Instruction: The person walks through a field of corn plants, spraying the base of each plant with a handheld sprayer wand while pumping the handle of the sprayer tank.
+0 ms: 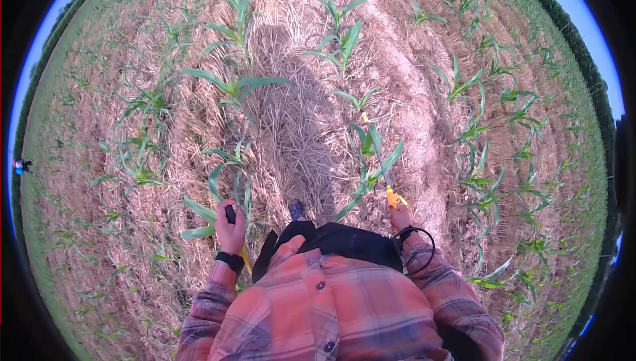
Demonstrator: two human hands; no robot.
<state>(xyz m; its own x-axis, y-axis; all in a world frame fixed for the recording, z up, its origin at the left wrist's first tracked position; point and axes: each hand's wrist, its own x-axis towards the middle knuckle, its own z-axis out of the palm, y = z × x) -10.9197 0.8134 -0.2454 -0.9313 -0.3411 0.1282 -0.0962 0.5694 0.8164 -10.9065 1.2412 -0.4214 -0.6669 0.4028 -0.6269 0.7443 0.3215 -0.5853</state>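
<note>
My right hand (399,218) is closed around the yellow trigger handle (395,197) of a spray wand. Its thin rod (379,155) slants forward and left to a yellow nozzle (364,117), just below a young corn plant (358,101). A black hose (432,245) loops beside my right wrist. My left hand (230,228) is wrapped round a black handle grip (230,214); a yellow bar (246,259) shows below it, though the wrist hides how they join. Long leaves of a corn plant (199,210) hang beside my left hand.
Rows of young corn plants (235,87) stand on both sides in straw-covered soil (298,129). My shadow falls along the middle strip. A shoe (296,210) shows below me. At the far left edge is a small distant figure (20,166). Trees (563,23) line the field's edge.
</note>
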